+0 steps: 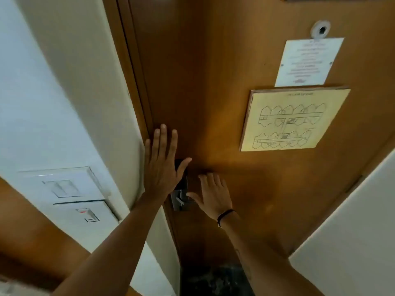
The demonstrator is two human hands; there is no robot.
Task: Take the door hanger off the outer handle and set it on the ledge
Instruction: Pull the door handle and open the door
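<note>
Both hands flat on the inside face of the wooden door (224,67), fingers spread, neither grip has hold of anything. Left hand (161,165) sits higher, by the door's latch edge next to the frame (136,67), thumb out over the dark top of the lock plate (180,189). Right hand (213,195) is lower, just right of the plate, thumb reaching toward the metal lever (178,199); dark band on that wrist (224,215). Door hanger not visible anywhere in this view; outer handle is on the far side of the door, so can't tell where the hanger is. On the door: peephole (320,29), white notice sheet (307,63) right below it, yellow floor-plan board (292,120) below that. Wall to the left carries a switch panel (64,189) and a second unit with a red mark (87,214) under it
</note>
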